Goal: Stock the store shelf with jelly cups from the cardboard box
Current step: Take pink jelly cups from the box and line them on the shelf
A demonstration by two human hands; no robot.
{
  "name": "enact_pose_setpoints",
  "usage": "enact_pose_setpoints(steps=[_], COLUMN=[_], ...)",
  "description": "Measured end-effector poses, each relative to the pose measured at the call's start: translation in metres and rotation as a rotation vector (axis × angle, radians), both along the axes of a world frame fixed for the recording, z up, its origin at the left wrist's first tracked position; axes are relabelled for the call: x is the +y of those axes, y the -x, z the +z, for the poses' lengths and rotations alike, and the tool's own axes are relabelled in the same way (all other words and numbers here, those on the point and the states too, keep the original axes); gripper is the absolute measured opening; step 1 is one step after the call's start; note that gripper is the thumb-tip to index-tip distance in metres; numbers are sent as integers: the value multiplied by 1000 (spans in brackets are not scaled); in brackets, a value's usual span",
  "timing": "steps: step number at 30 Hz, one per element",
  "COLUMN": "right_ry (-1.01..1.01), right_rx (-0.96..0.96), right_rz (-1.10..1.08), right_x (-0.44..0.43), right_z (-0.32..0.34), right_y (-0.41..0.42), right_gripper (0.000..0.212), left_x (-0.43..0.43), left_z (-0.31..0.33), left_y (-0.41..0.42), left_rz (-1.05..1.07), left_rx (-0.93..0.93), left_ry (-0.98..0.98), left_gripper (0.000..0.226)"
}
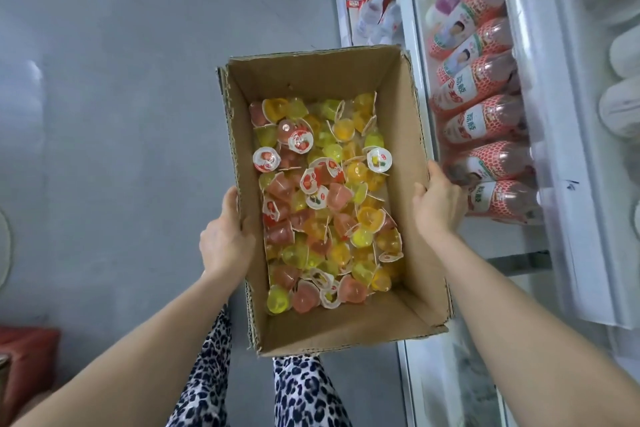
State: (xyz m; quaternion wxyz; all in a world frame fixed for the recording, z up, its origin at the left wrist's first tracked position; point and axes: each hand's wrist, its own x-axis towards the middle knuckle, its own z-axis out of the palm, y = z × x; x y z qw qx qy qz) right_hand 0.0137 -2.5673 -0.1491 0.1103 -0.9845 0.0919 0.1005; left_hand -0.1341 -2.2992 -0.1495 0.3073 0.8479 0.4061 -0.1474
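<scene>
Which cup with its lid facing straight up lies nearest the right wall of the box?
The cup with yellow fruit on its lid; the other lid-up cups all lie further left.

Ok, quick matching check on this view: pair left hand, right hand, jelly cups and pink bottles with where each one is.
1. left hand
2. right hand
3. jelly cups
4. pink bottles

A. lying on the shelf at the right
B. holding the cardboard box by its left wall
C. loose inside the box
D. holding the box by its right wall

Pairs: 1-B, 2-D, 3-C, 4-A
</scene>
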Motion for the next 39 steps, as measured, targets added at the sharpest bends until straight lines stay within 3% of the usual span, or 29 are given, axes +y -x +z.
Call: enact_pose_setpoints(steps=[13, 20, 23, 28, 32, 35, 39], right_ry=[99, 93, 27, -9, -22, -19, -39], right_rx=[66, 109, 68, 56, -68, -25, 173], right_rz=[32, 46, 48, 123, 287, 362, 313], right_x=[-2, -4, -6, -16, -14, 0, 28], right_z=[-9, 4, 9, 16, 15, 0, -35], right_y=[-3, 11, 26, 48, 65, 69, 51], right_gripper=[38, 58, 64, 63, 46, 34, 36], left_x=[-1, 8, 11, 14, 14, 9, 3], left_z=[-6, 4, 7, 14, 8, -6, -39], left_y=[-5, -13, -17, -17, -33, -62, -101], left_rz=[-104, -132, -139, -344, -686, -809, -896], left_rx=[49, 10, -65, -218, -313, -217, -60], left_ry=[-48, -13, -10, -213, -280, -204, -135], left_gripper=[56, 42, 51, 53, 42, 43, 47])
